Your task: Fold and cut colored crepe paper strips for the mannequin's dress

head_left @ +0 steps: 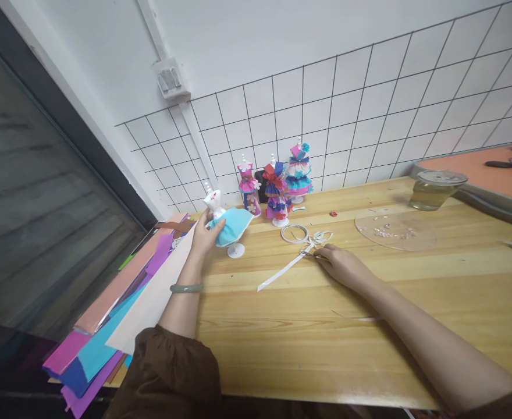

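My left hand [209, 231] is wrapped round a small white dress form [213, 203] in a light blue skirt [232, 226]. The form leans a little, its round white base [235, 250] showing below the skirt. Out to the right, my right hand [332, 260] is closed on slim metal tweezers [310, 254], held low at the table. Their tips lie at a strip of white ribbon [282, 272], which runs toward the left and is loosely looped at its far end. Just beyond lies a white tape roll [295, 233].
Three dressed mini forms [276, 195] stand by the gridded wall. Coloured paper sheets [120, 308] are stacked along the left edge. To the right are a clear plate [395, 231] with small gems, a lidded cup [434, 192] of yellowish liquid, and an orange board [487, 174].
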A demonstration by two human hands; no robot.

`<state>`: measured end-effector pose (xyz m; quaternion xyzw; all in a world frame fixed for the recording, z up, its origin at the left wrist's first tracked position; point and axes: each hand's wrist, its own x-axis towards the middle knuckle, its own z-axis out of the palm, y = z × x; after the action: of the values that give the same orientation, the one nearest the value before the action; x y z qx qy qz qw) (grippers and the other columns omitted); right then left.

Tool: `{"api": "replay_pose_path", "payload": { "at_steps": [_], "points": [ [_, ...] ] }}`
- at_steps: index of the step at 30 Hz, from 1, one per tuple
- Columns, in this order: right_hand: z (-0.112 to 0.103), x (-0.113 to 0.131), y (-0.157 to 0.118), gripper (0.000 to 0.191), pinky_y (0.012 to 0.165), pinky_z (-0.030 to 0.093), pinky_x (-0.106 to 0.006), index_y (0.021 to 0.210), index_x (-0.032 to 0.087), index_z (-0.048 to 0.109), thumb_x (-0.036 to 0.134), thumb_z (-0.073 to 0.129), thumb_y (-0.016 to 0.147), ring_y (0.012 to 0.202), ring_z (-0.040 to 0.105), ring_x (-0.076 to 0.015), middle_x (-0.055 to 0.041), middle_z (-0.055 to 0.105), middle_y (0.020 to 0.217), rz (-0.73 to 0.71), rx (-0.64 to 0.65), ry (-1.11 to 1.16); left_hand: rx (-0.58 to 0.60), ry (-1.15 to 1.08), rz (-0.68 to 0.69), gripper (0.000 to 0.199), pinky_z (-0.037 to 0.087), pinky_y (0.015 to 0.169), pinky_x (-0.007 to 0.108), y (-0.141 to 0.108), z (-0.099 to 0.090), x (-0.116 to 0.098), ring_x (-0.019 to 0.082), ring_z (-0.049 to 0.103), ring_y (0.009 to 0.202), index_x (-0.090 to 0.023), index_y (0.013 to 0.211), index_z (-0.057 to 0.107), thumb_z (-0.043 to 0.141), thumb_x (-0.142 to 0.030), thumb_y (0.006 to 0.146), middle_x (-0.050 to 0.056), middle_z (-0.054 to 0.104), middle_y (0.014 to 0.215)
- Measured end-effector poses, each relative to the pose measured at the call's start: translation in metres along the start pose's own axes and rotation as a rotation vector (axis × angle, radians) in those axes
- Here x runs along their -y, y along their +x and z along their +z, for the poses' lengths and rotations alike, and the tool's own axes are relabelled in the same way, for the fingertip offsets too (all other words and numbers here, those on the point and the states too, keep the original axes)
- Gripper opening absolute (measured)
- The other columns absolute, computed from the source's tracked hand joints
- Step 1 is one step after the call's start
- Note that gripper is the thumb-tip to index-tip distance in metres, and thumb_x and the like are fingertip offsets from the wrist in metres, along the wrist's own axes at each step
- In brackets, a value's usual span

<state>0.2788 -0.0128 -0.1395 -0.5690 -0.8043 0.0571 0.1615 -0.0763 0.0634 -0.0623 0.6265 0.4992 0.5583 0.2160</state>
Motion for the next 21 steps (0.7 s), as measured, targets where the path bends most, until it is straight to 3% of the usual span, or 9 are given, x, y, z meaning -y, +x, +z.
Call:
{"api": "replay_pose_path", "payload": {
  "at_steps": [4,6,7,9,11,12,15,21],
  "points": [
    [-0.001,0.001,0.001,0.033,0.074,0.044,-0.029,0.103,0.018,0.064,0.027,0.035,0.089,0.088,0.062,-0.0220,-0.0115,0.064,0.102,0.017,-0.005,0.013,-0.420,0.126,0.210,0.050,0.039,0.095,0.036,-0.021,0.007,-0.018,0.021,0.050,0.113,-0.017,0.124,0.048,0.058,-0.037,0.079,0.012,0.056,0.118],
    [-0.002,0.001,0.002,0.032,0.075,0.044,-0.029,0.103,0.018,0.064,0.027,0.036,0.089,0.089,0.062,-0.0220,-0.0115,0.064,0.104,0.028,-0.020,0.021,-0.440,0.183,0.326,0.039,0.040,0.093,0.035,-0.040,0.024,-0.030,0.018,0.055,0.103,-0.017,0.117,0.053,0.054,-0.033,0.082,0.009,0.061,0.105],
    [-0.003,0.000,0.003,0.031,0.076,0.044,-0.029,0.103,0.018,0.064,0.027,0.037,0.089,0.090,0.062,-0.0220,-0.0117,0.064,0.106,0.033,-0.028,0.029,-0.376,0.192,0.365,0.035,0.041,0.090,0.034,-0.050,0.035,-0.034,0.017,0.057,0.097,-0.018,0.113,0.055,0.055,-0.032,0.081,0.007,0.063,0.097],
    [-0.004,-0.002,0.003,0.030,0.077,0.044,-0.029,0.102,0.017,0.064,0.027,0.039,0.088,0.092,0.061,-0.0219,-0.0119,0.064,0.106,0.033,-0.040,0.060,-0.058,0.196,0.385,0.035,0.043,0.087,0.031,-0.068,0.064,-0.041,0.016,0.058,0.090,-0.020,0.114,0.056,0.057,-0.029,0.080,0.004,0.065,0.090],
    [-0.005,-0.006,0.003,0.029,0.078,0.044,-0.028,0.100,0.017,0.065,0.028,0.041,0.087,0.092,0.062,-0.0216,-0.0116,0.065,0.104,0.031,-0.046,0.106,0.250,0.163,0.288,0.046,0.044,0.085,0.030,-0.081,0.095,-0.041,0.015,0.058,0.090,-0.022,0.123,0.050,0.059,-0.025,0.078,0.004,0.067,0.094],
    [-0.006,-0.007,0.003,0.028,0.078,0.044,-0.028,0.099,0.017,0.066,0.028,0.043,0.086,0.090,0.062,-0.0215,-0.0112,0.066,0.103,0.030,-0.046,0.131,0.330,0.138,0.219,0.053,0.044,0.082,0.029,-0.085,0.110,-0.039,0.015,0.058,0.088,-0.022,0.127,0.047,0.060,-0.023,0.076,0.004,0.067,0.096],
    [-0.008,-0.010,0.003,0.026,0.075,0.045,-0.029,0.097,0.018,0.067,0.027,0.046,0.084,0.088,0.063,-0.0221,-0.0090,0.069,0.099,0.030,-0.041,0.204,0.471,0.069,0.041,0.066,0.045,0.078,0.029,-0.089,0.146,-0.029,0.015,0.058,0.085,-0.021,0.132,0.042,0.066,-0.022,0.070,0.006,0.065,0.103],
    [-0.010,-0.008,0.005,0.029,0.075,0.046,-0.029,0.102,0.020,0.068,0.024,0.049,0.080,0.088,0.063,-0.0226,-0.0077,0.070,0.101,0.022,-0.059,0.354,0.481,-0.026,-0.166,0.072,0.046,0.071,0.027,-0.084,0.178,-0.010,0.013,0.057,0.069,-0.014,0.131,0.043,0.070,-0.021,0.065,0.003,0.065,0.079]
  ]
}}
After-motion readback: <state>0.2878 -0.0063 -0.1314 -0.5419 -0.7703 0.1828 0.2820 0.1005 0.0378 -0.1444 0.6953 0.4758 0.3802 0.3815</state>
